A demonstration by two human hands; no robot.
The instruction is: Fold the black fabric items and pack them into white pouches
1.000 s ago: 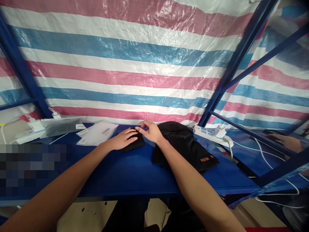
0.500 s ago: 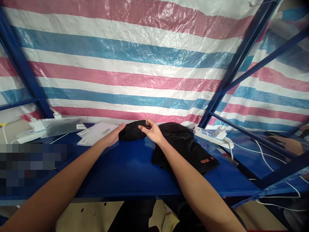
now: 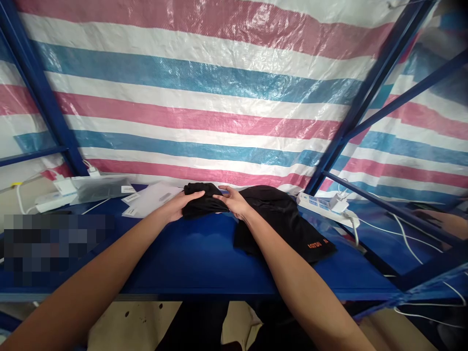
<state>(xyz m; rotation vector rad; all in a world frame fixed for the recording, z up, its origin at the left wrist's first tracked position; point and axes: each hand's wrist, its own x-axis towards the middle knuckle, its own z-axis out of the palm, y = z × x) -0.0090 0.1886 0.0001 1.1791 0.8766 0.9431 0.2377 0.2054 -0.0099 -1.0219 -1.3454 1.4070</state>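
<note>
A small bundle of black cloth (image 3: 200,201) is between my two hands, near the back edge of the blue table; what kind of item it is I cannot make out. My left hand (image 3: 180,204) grips its left end, thumb on top and fingers hidden beneath. On its right end, my right hand (image 3: 234,202) pinches the cloth between thumb and fingers. Just right of that hand lies a larger black garment (image 3: 281,222) with orange lettering near its lower hem. My right forearm crosses in front of part of it.
The blue table (image 3: 197,263) meets a striped plastic sheet (image 3: 204,112) at the back. White papers (image 3: 151,199) lie left of the bundle. Power strips with plugs stand left (image 3: 54,197) and right (image 3: 321,207), with white cables trailing. Blue metal posts (image 3: 336,131) frame both sides.
The black bundle has gone from smooth and folded to more bunched and creased. My left thumb has moved over its top, and my right fingers have spread further along its right end.
</note>
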